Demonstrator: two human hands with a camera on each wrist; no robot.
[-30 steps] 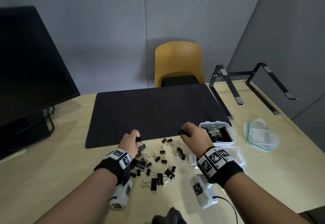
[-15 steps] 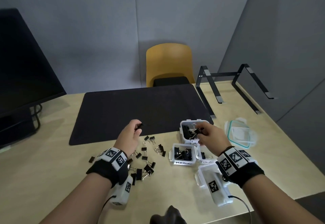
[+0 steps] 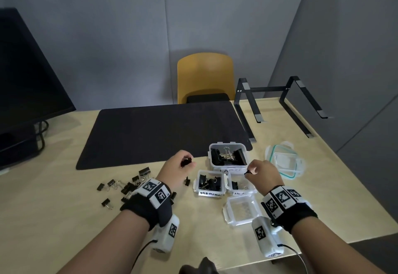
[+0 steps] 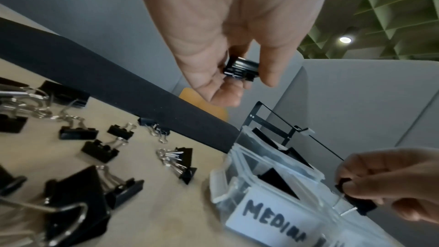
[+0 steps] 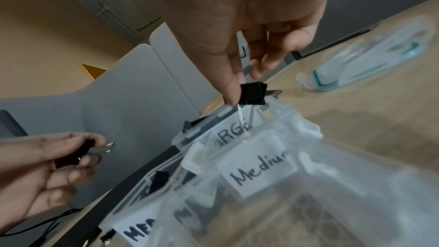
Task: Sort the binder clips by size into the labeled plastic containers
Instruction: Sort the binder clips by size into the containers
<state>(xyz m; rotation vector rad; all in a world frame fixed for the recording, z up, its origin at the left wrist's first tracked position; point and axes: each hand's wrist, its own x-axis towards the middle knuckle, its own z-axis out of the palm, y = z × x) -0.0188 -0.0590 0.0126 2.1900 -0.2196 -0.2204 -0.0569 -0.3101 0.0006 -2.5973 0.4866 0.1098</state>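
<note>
My left hand (image 3: pixel 187 163) grips a black binder clip (image 4: pixel 241 70) in the air, just left of the large container (image 3: pixel 227 144), which holds several big clips. Between thumb and finger my right hand (image 3: pixel 249 171) pinches a smaller black clip (image 5: pixel 253 94), wire handles hanging down, over the right container labeled Medium (image 3: pixel 240 193). A second Medium container (image 3: pixel 210 193) with clips inside stands to its left. Nearer to me is an empty clear container (image 3: pixel 226 211). Loose clips (image 3: pixel 129 184) lie on the table by my left wrist.
A black desk mat (image 3: pixel 161 131) lies behind the containers. Clear lids with a teal seal (image 3: pixel 286 164) sit to the right. A laptop stand (image 3: pixel 280 101) is at the back right, a monitor (image 3: pixel 25 75) at the left, a yellow chair (image 3: pixel 204 75) beyond the table.
My right hand has drawn back from the large container to over the right Medium one, a clip in its pinch. My left hand has carried its clip rightward, from the pile toward the containers.
</note>
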